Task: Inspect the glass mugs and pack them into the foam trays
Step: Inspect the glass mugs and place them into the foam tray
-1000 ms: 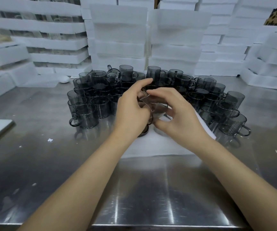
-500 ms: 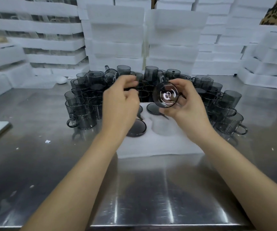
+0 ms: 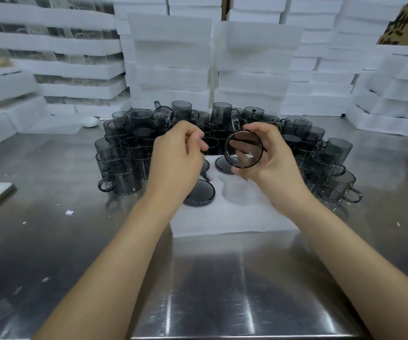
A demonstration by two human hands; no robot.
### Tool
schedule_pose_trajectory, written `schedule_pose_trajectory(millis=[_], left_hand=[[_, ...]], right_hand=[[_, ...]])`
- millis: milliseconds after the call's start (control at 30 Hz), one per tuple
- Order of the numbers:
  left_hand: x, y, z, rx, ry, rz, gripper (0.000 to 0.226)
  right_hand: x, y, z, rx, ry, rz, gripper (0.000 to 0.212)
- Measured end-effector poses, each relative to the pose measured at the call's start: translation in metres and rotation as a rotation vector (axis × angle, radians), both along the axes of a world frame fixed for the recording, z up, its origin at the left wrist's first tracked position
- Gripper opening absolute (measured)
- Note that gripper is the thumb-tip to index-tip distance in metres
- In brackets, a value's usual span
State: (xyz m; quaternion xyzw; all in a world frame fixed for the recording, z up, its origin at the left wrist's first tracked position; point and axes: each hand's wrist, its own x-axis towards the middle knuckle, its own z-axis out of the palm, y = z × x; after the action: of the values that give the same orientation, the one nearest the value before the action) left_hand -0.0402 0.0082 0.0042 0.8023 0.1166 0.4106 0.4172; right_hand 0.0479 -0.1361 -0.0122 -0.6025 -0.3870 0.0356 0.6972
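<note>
While a second ago both hands were closed together over the foam tray point(image 3: 234, 224), they are now parted and raised: a glass mug point(image 3: 244, 148) is held up in the right hand point(image 3: 275, 163), its round end turned toward the camera, and the left hand point(image 3: 177, 158) has been drawn away from it. From this it is judged that the inspection step is in hand and that packing of this mug is yet to be done.

The mug is gripped around its wall by the curled right fingers point(image 3: 259, 130) and thumb. The left fingers are loosely curled with the tips near the thumb; whether anything small is pinched there cannot be told.

The mug is of smoky grey transparent glass, cylindrical, with a dark rim through which the fingers are seen. Two dark round bases are already seated in the tray's pockets, and one round pocket point(image 3: 238, 192) just below the right hand is seen unfilled. The tray is white, soft-looking and matte. The crowd of waiting mugs point(image 3: 124, 173) stands behind it on the brushed steel table point(image 3: 210, 290), which is glossy and streaked with reflections.
</note>
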Motion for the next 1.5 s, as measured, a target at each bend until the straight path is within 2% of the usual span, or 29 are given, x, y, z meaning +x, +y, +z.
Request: schedule_pose_trajectory(millis=[100, 200, 467, 600, 700, 767, 833, 900, 967, 1067, 1200, 1367, 1500], left_hand=[[-0.001, -0.005, 0.0, -0.002, -0.007, -0.025, 0.029], [-0.001, -0.007, 0.0, 0.041, -0.036, -0.034, 0.011], [-0.004, -0.016, 0.004, 0.134, -0.031, -0.224, 0.012], [-0.003, -0.016, 0.002, 0.109, -0.01, -0.252, 0.007], [-0.003, -0.016, 0.001, 0.13, 0.002, -0.265, 0.007], [-0.001, -0.015, 0.0, 0.145, 0.004, -0.233, 0.009], [0.001, -0.01, -0.002, 0.135, 0.011, -0.164, 0.013], [0.002, -0.002, -0.003, 0.098, 0.014, -0.078, 0.018], [0.002, 0.007, -0.004, 0.074, 0.006, 0.009, 0.02], [0.002, 0.015, -0.006, 0.067, 0.036, 0.08, 0.019], [0.005, 0.013, -0.011, 0.105, 0.14, 0.094, 0.018], [0.006, 0.011, -0.014, 0.156, 0.183, 0.13, 0.016], [0.005, 0.019, -0.016, 0.348, 0.281, 0.326, 0.025]], right_hand=[[-0.003, 0.0, 0.002, -0.01, -0.006, 0.003, 0.067], [-0.004, 0.001, 0.003, 0.017, 0.035, 0.034, 0.065], [0.0, -0.002, 0.004, 0.033, 0.264, 0.21, 0.067], [0.0, -0.003, 0.005, 0.034, 0.191, 0.156, 0.069], [-0.003, -0.005, 0.008, -0.014, 0.174, 0.058, 0.055], [-0.004, -0.005, 0.01, -0.105, 0.115, -0.056, 0.05], [-0.005, -0.009, 0.012, -0.234, -0.047, -0.156, 0.049], [-0.004, -0.014, 0.015, -0.367, -0.238, -0.192, 0.052], [-0.001, -0.02, 0.018, -0.471, -0.348, -0.193, 0.053], [0.001, -0.023, 0.019, -0.587, -0.437, -0.175, 0.049], [-0.004, -0.021, 0.018, -0.616, -0.46, -0.082, 0.052], [-0.006, -0.018, 0.016, -0.755, -0.61, -0.043, 0.052], [-0.006, -0.02, 0.015, -0.845, -0.713, 0.036, 0.06]])
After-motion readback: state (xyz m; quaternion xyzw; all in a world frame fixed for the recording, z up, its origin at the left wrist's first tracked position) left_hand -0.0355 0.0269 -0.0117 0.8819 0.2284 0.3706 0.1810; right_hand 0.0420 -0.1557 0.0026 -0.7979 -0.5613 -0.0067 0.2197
